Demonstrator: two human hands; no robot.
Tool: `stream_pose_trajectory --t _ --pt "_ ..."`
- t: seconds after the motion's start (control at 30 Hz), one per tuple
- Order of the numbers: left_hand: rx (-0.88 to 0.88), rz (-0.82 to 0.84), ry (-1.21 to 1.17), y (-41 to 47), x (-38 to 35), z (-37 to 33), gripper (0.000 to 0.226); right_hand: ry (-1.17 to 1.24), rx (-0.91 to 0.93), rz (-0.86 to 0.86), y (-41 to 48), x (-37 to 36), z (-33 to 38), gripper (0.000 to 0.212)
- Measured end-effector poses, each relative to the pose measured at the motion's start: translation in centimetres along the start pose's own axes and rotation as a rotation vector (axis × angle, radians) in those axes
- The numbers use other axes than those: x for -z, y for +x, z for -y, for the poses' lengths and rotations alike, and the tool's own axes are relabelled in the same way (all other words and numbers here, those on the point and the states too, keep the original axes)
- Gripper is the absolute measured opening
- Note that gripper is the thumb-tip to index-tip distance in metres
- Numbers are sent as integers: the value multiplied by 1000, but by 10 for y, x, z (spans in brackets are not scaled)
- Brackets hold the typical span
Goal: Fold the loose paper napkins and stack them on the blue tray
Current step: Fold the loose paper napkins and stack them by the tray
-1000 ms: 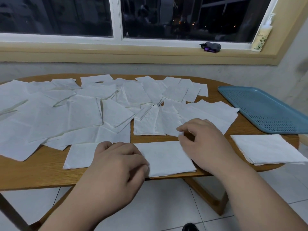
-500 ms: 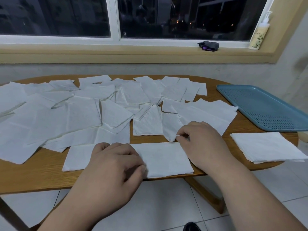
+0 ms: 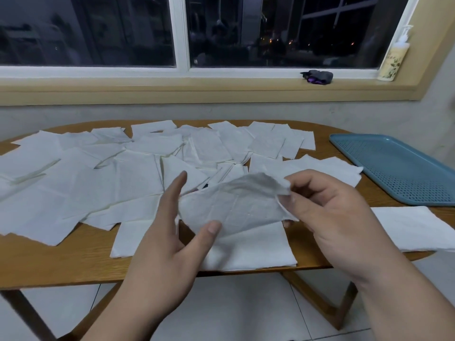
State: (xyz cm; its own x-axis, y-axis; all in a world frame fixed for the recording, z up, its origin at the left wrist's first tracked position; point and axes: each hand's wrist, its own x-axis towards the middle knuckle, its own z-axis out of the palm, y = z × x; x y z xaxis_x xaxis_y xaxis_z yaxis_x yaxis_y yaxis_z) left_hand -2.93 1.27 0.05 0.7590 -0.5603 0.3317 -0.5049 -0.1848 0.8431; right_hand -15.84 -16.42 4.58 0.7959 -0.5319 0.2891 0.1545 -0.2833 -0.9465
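Observation:
My right hand [image 3: 332,212] pinches a corner of a loose white napkin [image 3: 236,205] and holds it in the air above the table's front edge. My left hand [image 3: 167,242] is spread beside it with straight fingers, the thumb touching the napkin's lower edge. Under the lifted napkin lies a folded napkin [image 3: 246,252] on the wooden table [image 3: 61,262]. Several loose napkins [image 3: 98,173] cover the left and middle of the table. The blue tray [image 3: 394,168] sits at the right with nothing on it.
A small pile of folded napkins [image 3: 413,227] lies at the table's right front edge, just in front of the tray. On the window sill stand a pump bottle [image 3: 394,60] and a dark small object [image 3: 317,77]. Tiled floor lies below the table edge.
My right hand has lifted a loose napkin from the pile into the air. My left hand has left the folded napkin it pressed and opened up beside the lifted one.

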Motion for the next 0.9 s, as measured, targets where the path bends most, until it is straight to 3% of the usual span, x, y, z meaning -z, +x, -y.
stream_pose_trajectory --t 0.13,0.23,0.4,0.47,0.57,0.9 --pt "63 -3 -210 0 5 -5 67 295 -164 -45 -1 -3 -18 22" --pt "86 13 -258 1 8 -3 67 351 -225 -49 -5 -3 -20 37" --pt "74 26 -118 1 9 -3 50 -223 -198 -39 -7 -3 -24 49" --pt "79 41 -70 1 9 -2 38 -379 -144 -57 -9 -6 -28 44" --pt "105 61 7 3 9 -1 27 -384 -145 -33 -12 -8 -31 26" --pt "-6 140 336 5 11 7 22 -660 -173 48 -12 -3 -38 17"
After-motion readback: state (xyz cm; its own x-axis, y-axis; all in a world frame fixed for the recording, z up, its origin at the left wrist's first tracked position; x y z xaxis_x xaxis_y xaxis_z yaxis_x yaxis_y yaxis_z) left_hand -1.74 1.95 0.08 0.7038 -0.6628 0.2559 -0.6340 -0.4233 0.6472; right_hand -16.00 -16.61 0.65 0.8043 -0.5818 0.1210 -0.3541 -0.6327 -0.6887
